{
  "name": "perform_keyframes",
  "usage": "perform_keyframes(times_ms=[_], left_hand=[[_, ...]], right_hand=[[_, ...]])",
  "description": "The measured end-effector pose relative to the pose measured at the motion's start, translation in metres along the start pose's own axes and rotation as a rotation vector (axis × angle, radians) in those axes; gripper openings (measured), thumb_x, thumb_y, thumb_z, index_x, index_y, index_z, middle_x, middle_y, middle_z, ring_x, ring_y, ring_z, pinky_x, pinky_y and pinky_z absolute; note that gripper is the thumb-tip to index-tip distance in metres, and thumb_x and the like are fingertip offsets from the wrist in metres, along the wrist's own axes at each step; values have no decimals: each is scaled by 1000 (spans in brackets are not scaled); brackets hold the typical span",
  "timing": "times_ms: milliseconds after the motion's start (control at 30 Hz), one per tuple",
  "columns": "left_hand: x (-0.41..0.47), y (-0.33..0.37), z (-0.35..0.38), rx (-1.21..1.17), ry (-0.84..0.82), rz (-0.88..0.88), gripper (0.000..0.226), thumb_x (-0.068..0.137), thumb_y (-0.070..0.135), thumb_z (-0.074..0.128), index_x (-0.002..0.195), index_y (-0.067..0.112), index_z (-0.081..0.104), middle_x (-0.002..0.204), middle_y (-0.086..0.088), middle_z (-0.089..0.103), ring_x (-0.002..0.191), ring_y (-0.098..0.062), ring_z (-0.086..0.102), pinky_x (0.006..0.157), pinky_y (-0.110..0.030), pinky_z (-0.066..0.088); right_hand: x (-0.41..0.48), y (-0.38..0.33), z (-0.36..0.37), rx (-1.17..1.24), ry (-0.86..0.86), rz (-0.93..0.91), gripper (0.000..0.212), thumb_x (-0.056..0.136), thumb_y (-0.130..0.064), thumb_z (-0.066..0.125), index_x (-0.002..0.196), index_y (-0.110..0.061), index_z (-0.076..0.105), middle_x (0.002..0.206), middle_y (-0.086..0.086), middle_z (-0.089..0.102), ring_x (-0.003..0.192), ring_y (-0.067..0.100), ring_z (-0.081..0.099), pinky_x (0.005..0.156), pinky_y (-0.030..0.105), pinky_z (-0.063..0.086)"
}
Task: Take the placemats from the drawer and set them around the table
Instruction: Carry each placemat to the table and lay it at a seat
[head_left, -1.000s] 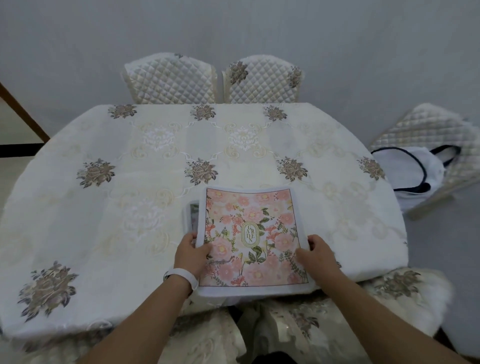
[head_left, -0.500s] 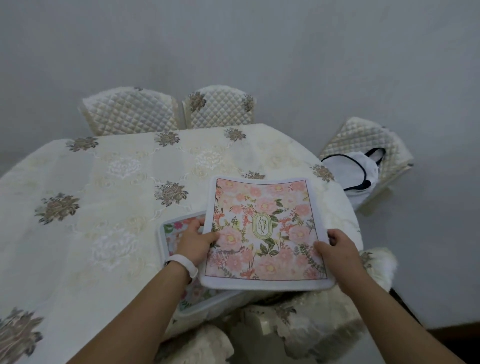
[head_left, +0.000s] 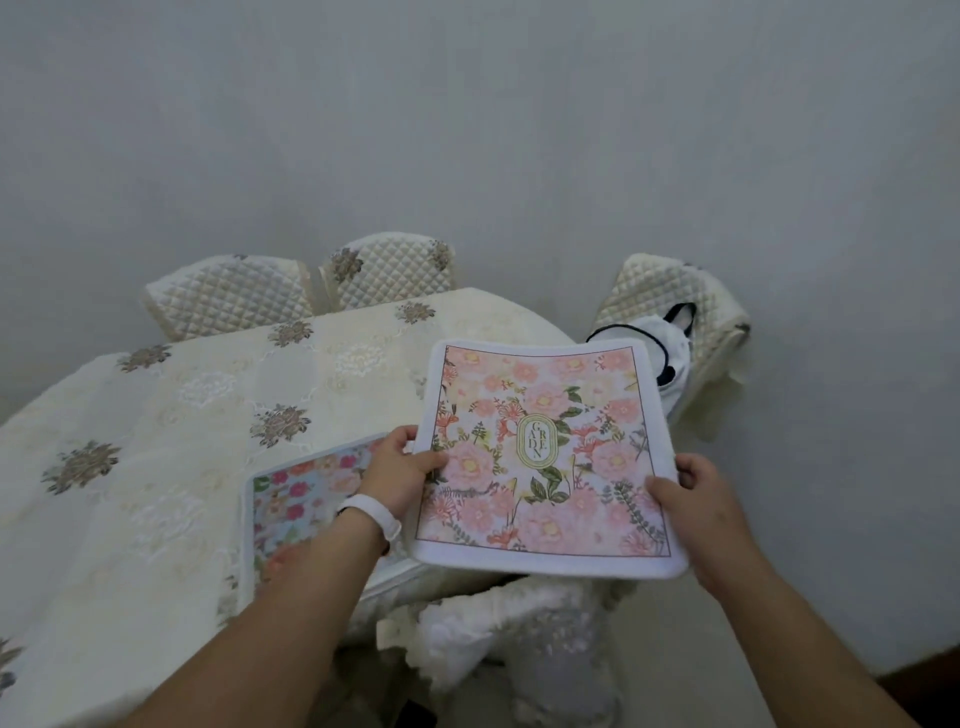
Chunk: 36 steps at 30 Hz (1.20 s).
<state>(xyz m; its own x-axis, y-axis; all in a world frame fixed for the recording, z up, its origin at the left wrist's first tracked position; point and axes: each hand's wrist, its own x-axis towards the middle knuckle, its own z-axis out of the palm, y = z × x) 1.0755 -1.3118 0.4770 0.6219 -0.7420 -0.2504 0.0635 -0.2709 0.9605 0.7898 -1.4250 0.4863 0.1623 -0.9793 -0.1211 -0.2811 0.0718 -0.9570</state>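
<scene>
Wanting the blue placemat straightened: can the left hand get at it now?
Probably, but only after letting go: the left hand grips the edge of the pink placemat, close over the blue placemat, and nothing lies between them.

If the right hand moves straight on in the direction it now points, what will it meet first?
Likely the table, at its right end: the right hand, gripping the pink mat, points forward and left towards it. Depth is unclear.
</scene>
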Motion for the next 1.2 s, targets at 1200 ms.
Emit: perform_keyframes(times_ms=[1200], left_hand=[[133, 39, 472, 43, -433, -131, 20, 85, 4, 68, 101, 11, 59, 94, -18, 72, 81, -39, 70, 76, -53, 58]], right_hand=[[211, 87, -325, -53, 360, 266, 15, 93, -9, 59, 96, -24, 57, 95, 0, 70, 76, 19, 73, 62, 37, 61]])
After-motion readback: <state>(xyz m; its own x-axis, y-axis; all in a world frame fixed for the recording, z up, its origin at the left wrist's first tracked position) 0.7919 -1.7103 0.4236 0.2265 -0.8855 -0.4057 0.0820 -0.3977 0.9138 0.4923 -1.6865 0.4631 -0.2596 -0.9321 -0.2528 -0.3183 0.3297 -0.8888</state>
